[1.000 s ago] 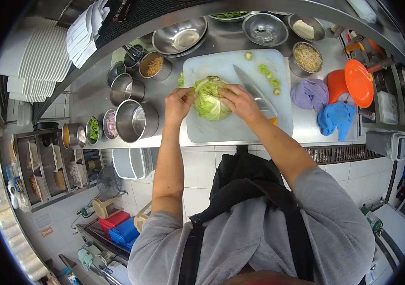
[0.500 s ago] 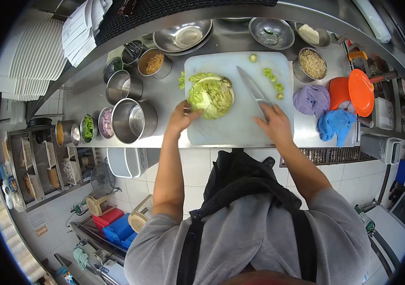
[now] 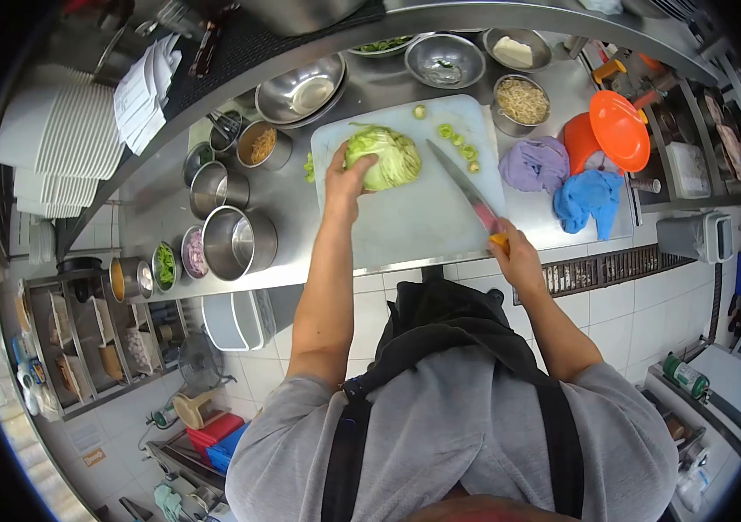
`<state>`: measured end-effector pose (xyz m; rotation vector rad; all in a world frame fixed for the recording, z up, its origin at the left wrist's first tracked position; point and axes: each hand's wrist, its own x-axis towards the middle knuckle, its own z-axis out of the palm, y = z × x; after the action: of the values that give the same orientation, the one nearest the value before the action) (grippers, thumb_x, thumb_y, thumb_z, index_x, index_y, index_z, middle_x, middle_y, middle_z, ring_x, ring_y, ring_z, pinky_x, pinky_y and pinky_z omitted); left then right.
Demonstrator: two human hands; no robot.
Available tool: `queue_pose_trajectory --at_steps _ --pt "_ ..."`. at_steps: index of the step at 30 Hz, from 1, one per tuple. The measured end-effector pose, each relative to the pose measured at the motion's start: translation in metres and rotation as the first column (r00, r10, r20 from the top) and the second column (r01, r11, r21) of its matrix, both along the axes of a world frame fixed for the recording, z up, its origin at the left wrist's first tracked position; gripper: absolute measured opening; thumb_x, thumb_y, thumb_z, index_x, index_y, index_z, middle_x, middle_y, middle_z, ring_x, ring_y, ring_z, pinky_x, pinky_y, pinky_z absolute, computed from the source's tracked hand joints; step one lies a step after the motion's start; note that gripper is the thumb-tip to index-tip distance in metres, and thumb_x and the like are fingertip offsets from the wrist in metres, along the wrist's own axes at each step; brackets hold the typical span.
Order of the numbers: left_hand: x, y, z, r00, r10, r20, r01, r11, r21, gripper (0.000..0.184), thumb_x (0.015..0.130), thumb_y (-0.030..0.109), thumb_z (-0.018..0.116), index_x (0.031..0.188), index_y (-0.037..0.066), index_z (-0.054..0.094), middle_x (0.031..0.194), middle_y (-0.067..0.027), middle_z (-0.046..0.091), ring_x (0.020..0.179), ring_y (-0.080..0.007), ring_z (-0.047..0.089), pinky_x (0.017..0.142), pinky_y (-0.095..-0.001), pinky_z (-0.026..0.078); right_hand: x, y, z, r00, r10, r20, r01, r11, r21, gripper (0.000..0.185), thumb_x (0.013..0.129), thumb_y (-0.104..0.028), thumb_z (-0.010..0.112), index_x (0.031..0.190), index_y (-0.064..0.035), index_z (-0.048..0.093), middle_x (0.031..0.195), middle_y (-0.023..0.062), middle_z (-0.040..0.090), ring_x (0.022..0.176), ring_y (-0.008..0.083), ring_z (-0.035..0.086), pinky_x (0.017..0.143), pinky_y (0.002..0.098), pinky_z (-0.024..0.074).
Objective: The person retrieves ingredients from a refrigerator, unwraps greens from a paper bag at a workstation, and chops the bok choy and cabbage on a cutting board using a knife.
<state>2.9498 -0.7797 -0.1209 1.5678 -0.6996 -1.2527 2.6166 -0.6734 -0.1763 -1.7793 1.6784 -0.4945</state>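
A pale green lettuce head (image 3: 397, 159) sits on the left part of the white cutting board (image 3: 405, 224). My left hand (image 3: 346, 178) grips its left side, thumb over the near top. My right hand (image 3: 520, 257) is closed around the orange handle of a large knife (image 3: 464, 181), near the board's front right corner. The blade points away from me and to the left, apart from the lettuce. Small green vegetable pieces (image 3: 457, 142) lie in a row at the board's back right, and a pale round end piece (image 3: 419, 112) is close by.
Steel pots (image 3: 240, 242) and bowls of cut vegetables line the left. A bowl of noodle-like strands (image 3: 522, 99) is at the back right. Purple (image 3: 534, 163) and blue cloths (image 3: 588, 202) lie beside an orange lid (image 3: 619, 130). A steel shelf overhangs the back.
The lettuce has been turned, its browned leaves no longer facing up. My left hand has moved onto its side. My right hand has drawn the knife toward me, its handle now showing. The view has shifted.
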Motion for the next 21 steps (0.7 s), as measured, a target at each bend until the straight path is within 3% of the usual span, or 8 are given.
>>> queue_pose_trajectory --at_steps 1,4,5,6,8,9,11,21 --pt "0.002 -0.001 0.006 0.999 -0.004 0.049 0.003 1.0 0.016 0.082 0.079 0.02 0.075 0.146 -0.001 0.034 0.111 -0.021 0.065 0.081 -0.0245 0.069 0.055 -0.0328 0.057 -0.005 0.006 -0.004 0.985 0.018 0.17 -0.014 1.0 -0.027 0.048 0.091 -0.023 0.065 0.133 -0.0027 0.052 0.103 0.0243 0.064 0.095 0.0416 0.063 0.084 0.0441 0.0514" --pt "-0.009 0.004 0.035 0.998 -0.055 0.044 0.049 0.991 0.125 0.071 0.085 0.022 0.071 0.139 -0.011 0.038 0.107 -0.0183 0.066 0.078 -0.0231 0.07 0.059 -0.03 0.059 -0.003 0.023 0.024 0.94 -0.023 0.34 0.015 1.0 0.025 0.041 0.095 -0.021 0.061 0.129 0.0004 0.055 0.107 0.0229 0.065 0.101 0.041 0.062 0.087 0.0414 0.0501" --pt "-0.014 0.005 0.034 0.996 -0.059 0.068 0.052 0.993 0.104 0.067 0.089 0.025 0.068 0.134 -0.015 0.039 0.105 -0.0198 0.065 0.07 -0.023 0.07 0.052 -0.0258 0.058 -0.001 0.027 0.036 0.93 0.014 0.368 -0.03 0.999 0.037 0.04 0.097 -0.019 0.058 0.132 0.0006 0.054 0.111 0.0223 0.065 0.101 0.0332 0.064 0.089 0.0358 0.0486" --pt "-0.016 0.003 0.031 0.994 -0.077 0.073 0.069 0.992 0.109 0.067 0.089 0.025 0.068 0.134 -0.015 0.039 0.105 -0.0198 0.065 0.07 -0.023 0.07 0.052 -0.0258 0.058 0.004 0.028 0.05 0.928 -0.004 0.374 -0.013 0.999 0.042 0.04 0.097 -0.019 0.058 0.132 0.0006 0.054 0.111 0.0223 0.065 0.101 0.0332 0.064 0.089 0.0358 0.0486" --pt "-0.02 -0.002 0.026 0.998 -0.014 0.059 0.009 0.995 0.095 0.076 0.088 0.027 0.069 0.141 -0.014 0.032 0.104 -0.023 0.065 0.06 -0.0248 0.068 0.048 -0.0272 0.056 0.017 0.028 0.072 0.865 0.154 0.478 -0.146 0.988 -0.054 0.038 0.097 -0.02 0.057 0.131 -0.0009 0.056 0.1 0.0207 0.064 0.096 0.0374 0.063 0.084 0.0408 0.0486" --pt "-0.025 -0.003 0.03 0.998 -0.029 0.061 0.023 0.995 0.096 0.076 0.088 0.027 0.069 0.141 -0.014 0.032 0.104 -0.023 0.065 0.06 -0.0248 0.068 0.048 -0.0272 0.056 0.021 0.026 0.073 0.854 0.197 0.481 -0.18 0.98 -0.081 0.039 0.097 -0.021 0.057 0.131 -0.0019 0.056 0.096 0.0205 0.063 0.091 0.0372 0.062 0.082 0.0421 0.0483" --pt "-0.032 -0.007 0.038 0.993 -0.053 0.107 0.046 0.997 0.065 0.059 0.091 0.029 0.066 0.127 -0.014 0.044 0.096 -0.0212 0.064 0.058 -0.0236 0.068 0.049 -0.0247 0.057 0.029 0.021 0.074 0.867 0.186 0.462 -0.167 0.983 -0.082 0.04 0.097 -0.022 0.057 0.132 -0.0022 0.056 0.094 0.0205 0.062 0.089 0.0378 0.062 0.08 0.043 0.0483" --pt "-0.031 -0.013 0.033 0.988 -0.018 0.154 0.006 0.997 0.076 0.062 0.091 0.029 0.066 0.129 -0.014 0.043 0.093 -0.0213 0.064 0.055 -0.022 0.066 0.048 -0.0267 0.056 0.023 0.013 0.082 0.917 0.176 0.359 -0.176 0.984 -0.032 0.041 0.099 -0.024 0.054 0.134 -0.0039 0.055 0.09 0.0202 0.061 0.085 0.0398 0.06 0.076 0.0457 0.0482"
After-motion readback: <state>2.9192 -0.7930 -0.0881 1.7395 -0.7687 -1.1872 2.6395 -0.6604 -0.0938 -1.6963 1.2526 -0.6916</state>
